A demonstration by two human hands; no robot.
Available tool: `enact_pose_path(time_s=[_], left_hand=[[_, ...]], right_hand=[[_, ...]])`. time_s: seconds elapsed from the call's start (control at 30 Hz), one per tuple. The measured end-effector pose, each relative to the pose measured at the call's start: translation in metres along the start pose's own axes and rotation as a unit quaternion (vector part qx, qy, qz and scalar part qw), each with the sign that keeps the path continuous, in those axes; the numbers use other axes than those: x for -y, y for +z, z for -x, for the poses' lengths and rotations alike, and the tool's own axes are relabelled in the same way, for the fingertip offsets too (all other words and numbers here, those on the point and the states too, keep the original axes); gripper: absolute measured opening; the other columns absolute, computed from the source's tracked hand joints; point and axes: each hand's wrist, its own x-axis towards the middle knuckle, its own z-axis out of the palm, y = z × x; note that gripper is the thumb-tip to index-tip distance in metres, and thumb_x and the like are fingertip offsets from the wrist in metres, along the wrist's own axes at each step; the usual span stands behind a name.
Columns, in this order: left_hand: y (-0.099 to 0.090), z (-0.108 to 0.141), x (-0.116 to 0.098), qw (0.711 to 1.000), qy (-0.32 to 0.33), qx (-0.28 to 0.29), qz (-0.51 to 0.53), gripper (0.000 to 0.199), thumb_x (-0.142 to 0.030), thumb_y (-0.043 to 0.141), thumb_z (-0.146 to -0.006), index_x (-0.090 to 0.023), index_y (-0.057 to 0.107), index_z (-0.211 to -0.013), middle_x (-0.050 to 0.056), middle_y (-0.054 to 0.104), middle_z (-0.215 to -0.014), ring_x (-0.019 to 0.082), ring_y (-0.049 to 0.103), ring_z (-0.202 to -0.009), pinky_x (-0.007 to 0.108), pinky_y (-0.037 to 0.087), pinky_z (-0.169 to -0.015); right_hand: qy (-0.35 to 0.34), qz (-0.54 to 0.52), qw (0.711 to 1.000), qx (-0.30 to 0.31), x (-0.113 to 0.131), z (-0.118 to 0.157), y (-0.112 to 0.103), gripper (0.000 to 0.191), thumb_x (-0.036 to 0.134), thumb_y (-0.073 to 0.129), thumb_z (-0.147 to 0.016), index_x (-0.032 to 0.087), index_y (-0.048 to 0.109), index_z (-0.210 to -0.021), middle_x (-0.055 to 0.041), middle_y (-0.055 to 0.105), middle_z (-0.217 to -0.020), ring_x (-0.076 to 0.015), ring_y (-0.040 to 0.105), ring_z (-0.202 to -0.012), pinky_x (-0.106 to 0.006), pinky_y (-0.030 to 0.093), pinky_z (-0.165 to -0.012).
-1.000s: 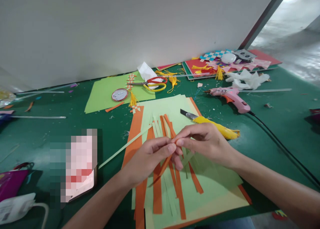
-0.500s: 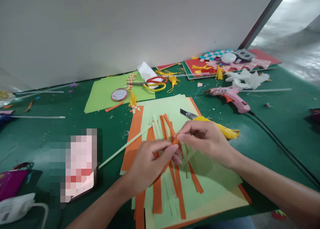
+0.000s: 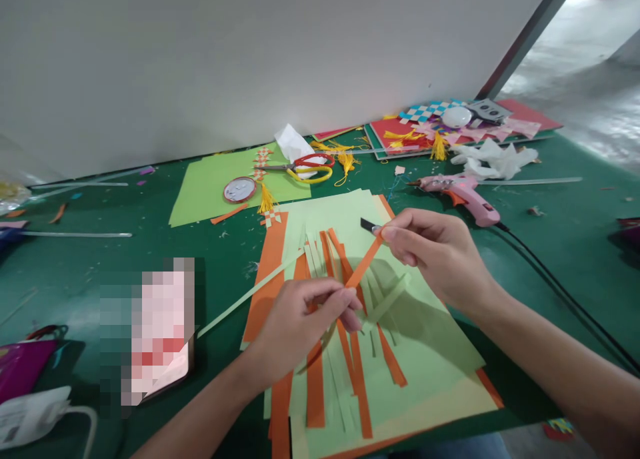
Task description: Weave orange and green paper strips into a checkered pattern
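Observation:
Between my two hands an orange paper strip (image 3: 367, 261) is stretched at a slant. My left hand (image 3: 317, 319) pinches its lower end, and my right hand (image 3: 425, 242) pinches the upper end between thumb and fingers. A pale green strip (image 3: 387, 303) sticks out to the right of my left fingertips; whether they hold it is hidden. Below lie loose orange strips (image 3: 361, 385) and green strips, spread over light green sheets (image 3: 425, 372) with orange paper under them. The dark blade of a cutter (image 3: 367, 225) shows just left of my right fingertips.
Scissors (image 3: 300, 168), a round tin (image 3: 240, 189) and a yellow tassel (image 3: 267, 197) lie on green paper (image 3: 195, 192) at the back. A pink glue gun (image 3: 470, 195) with a black cord lies right. A blurred-out pink object (image 3: 160, 332) is at left.
My right hand has moved up and to the right, away from my left hand, and a longer stretch of the orange strip shows between them. My left hand has hardly moved.

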Motion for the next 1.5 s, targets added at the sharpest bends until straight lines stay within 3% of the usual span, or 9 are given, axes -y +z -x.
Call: enact_pose_path(time_s=[0.3,0.6,0.7,0.93,1.07,1.2,1.33,1.5], left_hand=[[0.0,0.001,0.0,0.999,-0.038,0.002,-0.003,0.032,-0.041,0.059,-0.09,-0.018,0.067,-0.069,0.001,0.073,-0.07,0.012,0.065,-0.067,0.022,0.047,-0.066],[0.001,0.0,0.0,0.999,-0.017,-0.016,-0.022,0.033,-0.042,0.055,-0.092,-0.019,0.069,-0.073,0.001,0.073,-0.072,0.011,0.061,-0.065,0.021,0.042,-0.057],[0.001,0.0,-0.001,1.0,-0.002,-0.021,-0.023,0.03,-0.041,0.054,-0.093,-0.019,0.069,-0.078,0.001,0.073,-0.075,0.012,0.062,-0.067,0.021,0.043,-0.057],[0.001,0.0,0.0,0.992,0.014,-0.048,-0.113,0.036,-0.043,0.055,-0.091,-0.018,0.07,-0.069,0.001,0.073,-0.072,0.016,0.066,-0.073,0.022,0.047,-0.065],[0.001,-0.001,0.0,0.995,0.001,-0.032,-0.099,0.03,-0.047,0.061,-0.086,-0.02,0.074,-0.082,0.002,0.076,-0.085,0.019,0.068,-0.082,0.025,0.05,-0.072],[-0.002,-0.002,-0.001,1.0,0.002,0.002,0.013,0.032,-0.045,0.056,-0.09,-0.02,0.072,-0.101,0.004,0.075,-0.098,0.02,0.068,-0.091,0.028,0.051,-0.081],[-0.004,-0.002,-0.001,0.995,0.01,0.029,0.098,0.033,-0.041,0.05,-0.095,-0.018,0.073,-0.099,0.006,0.076,-0.09,0.017,0.069,-0.084,0.028,0.049,-0.086],[-0.005,-0.003,0.003,0.984,-0.001,0.052,0.169,0.027,-0.038,0.055,-0.094,-0.018,0.073,-0.094,0.004,0.076,-0.082,0.012,0.066,-0.073,0.022,0.048,-0.076]], right_hand=[[-0.005,-0.015,0.999,-0.03,0.004,-0.003,-0.004,0.015,0.03,0.071,-0.081,0.02,0.069,-0.07,0.0036,0.04,-0.05,-0.0103,0.033,-0.049,-0.03,0.02,-0.048],[-0.012,-0.022,0.999,-0.039,0.004,-0.004,-0.003,0.015,0.028,0.07,-0.081,0.019,0.067,-0.069,0.0039,0.041,-0.049,-0.0097,0.034,-0.049,-0.029,0.021,-0.047],[-0.013,-0.028,0.999,-0.045,0.004,-0.004,-0.003,0.015,0.025,0.069,-0.082,0.019,0.066,-0.068,0.0041,0.042,-0.049,-0.0095,0.034,-0.049,-0.029,0.02,-0.048],[-0.014,-0.018,0.999,-0.027,0.002,-0.005,-0.003,0.014,0.025,0.068,-0.082,0.019,0.067,-0.069,0.0054,0.041,-0.049,-0.0083,0.034,-0.049,-0.027,0.022,-0.047],[0.001,-0.001,1.0,0.011,0.001,-0.005,-0.002,0.016,0.029,0.068,-0.083,0.018,0.066,-0.07,0.0058,0.042,-0.049,-0.0079,0.034,-0.048,-0.026,0.023,-0.046],[-0.006,0.057,0.995,0.087,0.001,0.001,0.006,0.019,0.031,0.068,-0.083,0.016,0.067,-0.071,0.0044,0.049,-0.053,-0.0072,0.038,-0.048,-0.024,0.025,-0.045],[-0.017,0.064,0.982,0.179,0.0,0.008,0.014,0.021,0.033,0.065,-0.086,0.015,0.069,-0.075,0.0004,0.062,-0.061,-0.0089,0.049,-0.054,-0.023,0.034,-0.049],[-0.009,0.026,0.974,0.223,-0.002,0.014,0.018,0.017,0.03,0.065,-0.088,0.016,0.07,-0.08,-0.0006,0.068,-0.062,-0.0115,0.058,-0.061,-0.025,0.044,-0.061]])
